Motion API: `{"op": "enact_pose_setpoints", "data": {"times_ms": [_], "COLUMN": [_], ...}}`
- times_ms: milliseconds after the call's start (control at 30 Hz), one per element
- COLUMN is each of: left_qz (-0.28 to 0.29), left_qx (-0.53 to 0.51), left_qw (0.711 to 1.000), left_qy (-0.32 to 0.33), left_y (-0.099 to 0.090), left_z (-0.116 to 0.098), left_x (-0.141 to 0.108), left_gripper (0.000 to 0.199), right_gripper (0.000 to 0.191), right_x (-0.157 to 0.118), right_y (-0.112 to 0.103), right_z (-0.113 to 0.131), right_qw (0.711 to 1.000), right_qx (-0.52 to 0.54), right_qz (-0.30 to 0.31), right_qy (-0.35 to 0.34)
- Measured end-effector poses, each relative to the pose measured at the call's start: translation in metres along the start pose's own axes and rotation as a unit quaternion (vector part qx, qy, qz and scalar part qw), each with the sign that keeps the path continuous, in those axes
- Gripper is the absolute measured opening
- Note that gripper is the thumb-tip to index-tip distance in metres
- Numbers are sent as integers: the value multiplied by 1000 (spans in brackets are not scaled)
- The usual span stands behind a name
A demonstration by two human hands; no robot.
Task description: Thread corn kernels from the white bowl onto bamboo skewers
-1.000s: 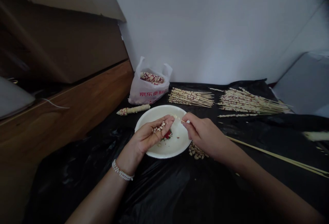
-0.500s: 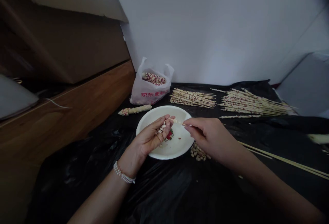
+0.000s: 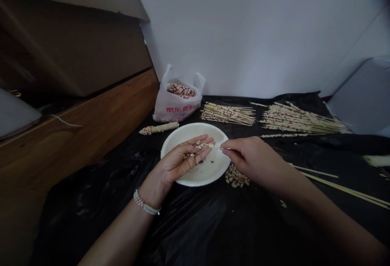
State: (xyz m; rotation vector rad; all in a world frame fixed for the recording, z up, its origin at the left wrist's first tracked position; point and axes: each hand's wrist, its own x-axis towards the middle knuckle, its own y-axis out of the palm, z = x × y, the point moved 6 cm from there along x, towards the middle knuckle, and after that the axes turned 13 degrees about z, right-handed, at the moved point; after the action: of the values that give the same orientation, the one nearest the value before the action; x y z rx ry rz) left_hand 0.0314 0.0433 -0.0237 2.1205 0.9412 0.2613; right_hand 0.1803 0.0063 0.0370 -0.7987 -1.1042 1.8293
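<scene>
My left hand (image 3: 185, 156) is palm up over a white bowl (image 3: 168, 140), its fingers stretched out, carrying loose corn kernels (image 3: 198, 145). Pinched between the thumb and fingertips of my right hand (image 3: 248, 154) is a thin wooden skewer (image 3: 222, 148). A few pale kernels are threaded at its left end, which lies over my left fingers. Inside the bowl are a few small bits, and my left hand hides part of its floor. A pile of kernels (image 3: 236, 176) lies by the bowl's right side, partly behind my right hand.
A plastic bag (image 3: 173, 111) with speckled corn cobs stands behind the bowl, and a mostly stripped cob (image 3: 161, 127) lies left. Bundles of kernel-covered skewers (image 3: 225, 113) lie at the back. Bare skewers (image 3: 344, 186) rest right on black plastic sheeting (image 3: 195, 225). A cardboard box (image 3: 70, 50) is left.
My left fingers have uncurled and spread flatter, bringing more kernels into sight toward the fingertips. My right hand still pinches the skewer. The view has shifted slightly.
</scene>
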Motion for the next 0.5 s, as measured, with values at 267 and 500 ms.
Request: {"op": "enact_pose_setpoints", "data": {"times_ms": [267,500], "left_qz": [-43,-93], "left_qx": [-7,-35], "left_qw": [999,994], "left_qy": [3,41], "left_y": [1,-11], "left_z": [0,-1], "left_x": [-1,0], "left_gripper": [40,19], "right_gripper": [28,29], "right_x": [1,-2], "right_y": [0,-5], "right_z": [-2,0], "right_qw": [1000,1000], "right_qx": [-10,-1], "right_qz": [3,-9], "right_qy": [6,10]}}
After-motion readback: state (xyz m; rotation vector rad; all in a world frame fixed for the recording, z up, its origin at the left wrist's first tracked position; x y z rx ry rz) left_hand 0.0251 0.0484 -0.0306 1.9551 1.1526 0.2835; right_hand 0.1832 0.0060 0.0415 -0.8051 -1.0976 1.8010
